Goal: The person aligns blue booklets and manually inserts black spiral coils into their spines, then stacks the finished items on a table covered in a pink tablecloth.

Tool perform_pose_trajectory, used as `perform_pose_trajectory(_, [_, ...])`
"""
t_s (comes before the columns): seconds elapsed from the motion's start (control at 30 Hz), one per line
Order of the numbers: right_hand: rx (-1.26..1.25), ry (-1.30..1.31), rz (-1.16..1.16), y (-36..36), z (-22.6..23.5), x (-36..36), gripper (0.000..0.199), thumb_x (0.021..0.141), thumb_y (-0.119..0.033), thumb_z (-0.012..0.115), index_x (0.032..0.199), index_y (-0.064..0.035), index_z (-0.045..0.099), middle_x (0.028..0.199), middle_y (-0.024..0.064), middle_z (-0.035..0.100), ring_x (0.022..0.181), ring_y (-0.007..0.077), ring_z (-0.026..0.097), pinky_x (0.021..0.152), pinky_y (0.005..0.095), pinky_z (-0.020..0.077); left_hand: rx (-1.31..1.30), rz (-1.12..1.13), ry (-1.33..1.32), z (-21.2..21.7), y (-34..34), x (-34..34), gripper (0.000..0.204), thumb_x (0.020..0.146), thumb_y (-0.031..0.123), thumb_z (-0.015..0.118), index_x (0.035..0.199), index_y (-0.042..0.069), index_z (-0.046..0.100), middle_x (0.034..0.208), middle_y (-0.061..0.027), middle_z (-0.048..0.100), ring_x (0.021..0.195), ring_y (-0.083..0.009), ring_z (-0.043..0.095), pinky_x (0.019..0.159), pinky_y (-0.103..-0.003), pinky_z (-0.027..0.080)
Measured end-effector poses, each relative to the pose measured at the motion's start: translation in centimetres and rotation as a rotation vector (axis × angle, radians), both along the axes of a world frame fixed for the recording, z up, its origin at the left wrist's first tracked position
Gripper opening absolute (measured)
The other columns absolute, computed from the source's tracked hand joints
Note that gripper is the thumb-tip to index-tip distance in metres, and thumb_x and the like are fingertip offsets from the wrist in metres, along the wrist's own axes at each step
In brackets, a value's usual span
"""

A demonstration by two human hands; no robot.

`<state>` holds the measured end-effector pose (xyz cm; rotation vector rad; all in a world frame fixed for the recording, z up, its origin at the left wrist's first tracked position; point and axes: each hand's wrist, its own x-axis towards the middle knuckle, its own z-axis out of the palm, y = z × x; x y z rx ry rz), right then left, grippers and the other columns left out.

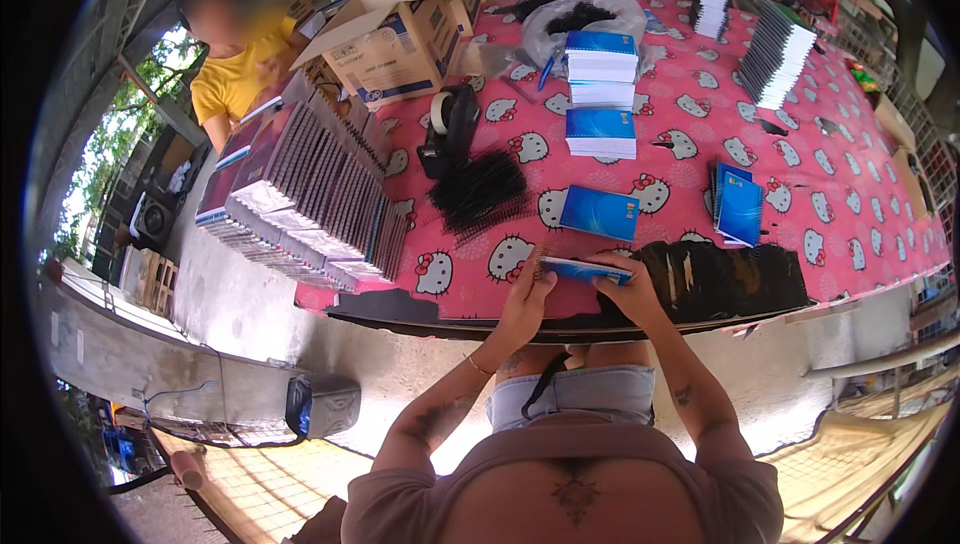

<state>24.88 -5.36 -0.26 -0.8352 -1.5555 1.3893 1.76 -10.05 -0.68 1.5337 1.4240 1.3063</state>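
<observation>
A: Grip status?
B: Left hand (527, 296) and right hand (622, 289) closed on one blue notebook (587, 269), held at the near edge of the table (860, 234).
A: Progress?
B: Apparently partial: finished stacks (601, 91) behind; black binding combs (480, 191) remain

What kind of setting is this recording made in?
Likely a small open-sided notebook binding or packing workshop: stacks of blue notebooks on a pink patterned tablecloth, a pile of black binding combs, an open cardboard box.
</observation>
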Motion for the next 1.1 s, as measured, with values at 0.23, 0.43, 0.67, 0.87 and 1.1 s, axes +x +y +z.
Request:
perform_pose_trajectory(0.23, [-0.010, -0.002, 0.048, 0.0, 1.1, 0.8, 0.034, 0.088, -0.001, 0.071, 0.121, -0.0010, 0.068, 0.098, 0.0022, 0.064, 0.083, 0.0079, 0.057, 0.074, 0.0241, 0.0472, 0.216, 0.188, -0.002, 6.3, 0.8, -2.4, 0.033, 0.104, 0.019, 0.055, 0.132, 0.002, 0.054, 0.092, -0.0040, 0.061, 0.080, -0.0082, 0.054, 0.070, -0.027, 0.046])
perform_pose_trajectory(0.43, [0.045, -0.037, 0.039, 0.5, 0.4, 0.8, 0.031, 0.091, -0.005, 0.071, 0.122, -0.0005, 0.068, 0.093, 0.0011, 0.064, 0.082, 0.0069, 0.055, 0.072, 0.0232, 0.0461, 0.200, 0.030, 0.380, 6.0, -1.3, -2.1, 0.025, 0.096, 0.012, 0.066, 0.119, 0.002, 0.068, 0.085, -0.0095, 0.062, 0.063, -0.0137, 0.058, 0.057, -0.027, 0.047])
perform_pose_trajectory(0.67, [0.039, -0.082, 0.035, 0.4, 0.7, 0.6, 0.030, 0.091, -0.003, 0.069, 0.121, 0.0000, 0.068, 0.088, 0.0009, 0.064, 0.077, 0.0064, 0.054, 0.069, 0.0235, 0.0455, 0.230, 0.006, 0.244, 5.4, -0.6, -1.7, 0.021, 0.092, 0.004, 0.070, 0.113, -0.002, 0.069, 0.098, -0.0104, 0.070, 0.082, -0.0106, 0.068, 0.065, -0.022, 0.052])
perform_pose_trajectory(0.87, [0.080, -0.116, 0.034, 0.4, 1.2, 0.5, 0.030, 0.091, -0.003, 0.069, 0.120, -0.0012, 0.069, 0.089, 0.0033, 0.066, 0.080, 0.0084, 0.056, 0.071, 0.0249, 0.0468, 0.265, 0.016, 0.255, 4.1, 0.3, -2.0, 0.016, 0.090, 0.000, 0.071, 0.105, -0.002, 0.068, 0.092, -0.0102, 0.070, 0.078, -0.0126, 0.068, 0.067, -0.025, 0.055])
perform_pose_trajectory(1.1, [0.077, -0.136, 0.095, 0.0, 1.1, 1.2, 0.029, 0.090, -0.005, 0.070, 0.119, -0.0018, 0.070, 0.104, 0.0085, 0.072, 0.092, 0.0129, 0.063, 0.081, 0.0288, 0.0497, 0.418, -0.125, 0.330, 5.3, 0.4, -2.2, 0.018, 0.086, -0.002, 0.071, 0.103, 0.000, 0.066, 0.089, -0.0094, 0.064, 0.082, -0.0166, 0.068, 0.065, -0.028, 0.054])
